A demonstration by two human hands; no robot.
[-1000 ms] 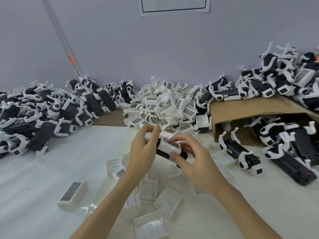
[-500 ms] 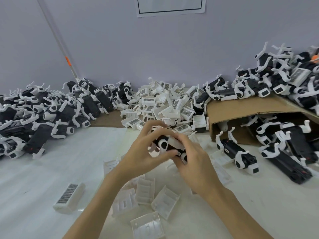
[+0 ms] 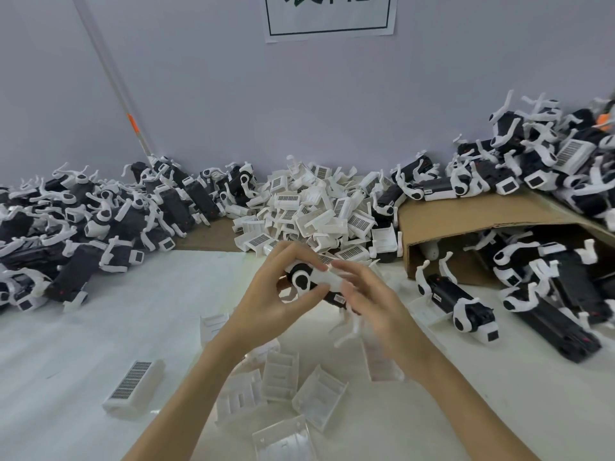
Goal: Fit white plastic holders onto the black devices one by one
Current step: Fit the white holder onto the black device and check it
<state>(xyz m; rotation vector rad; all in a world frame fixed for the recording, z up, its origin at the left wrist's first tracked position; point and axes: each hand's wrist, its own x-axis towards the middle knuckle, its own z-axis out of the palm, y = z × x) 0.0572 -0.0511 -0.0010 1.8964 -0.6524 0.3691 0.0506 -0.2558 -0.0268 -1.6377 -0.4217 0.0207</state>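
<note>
— From where does the single head view look?
— From the person's head, forward and down over a white table [image 3: 83,344], close above both forearms.
— What does it face?
— A pale wall [image 3: 332,111] beyond the table's far edge; being wide-angle, it bends the sides. No second view shares the scene.

The right hand [image 3: 376,304] is motion-blurred, its fingers indistinct, and it hides the 3 o'clock end of the black device [image 3: 309,281]. The wall sign [image 3: 329,15] at 12 o'clock is cropped, its characters unreadable. Barcode labels are too small to read.
</note>
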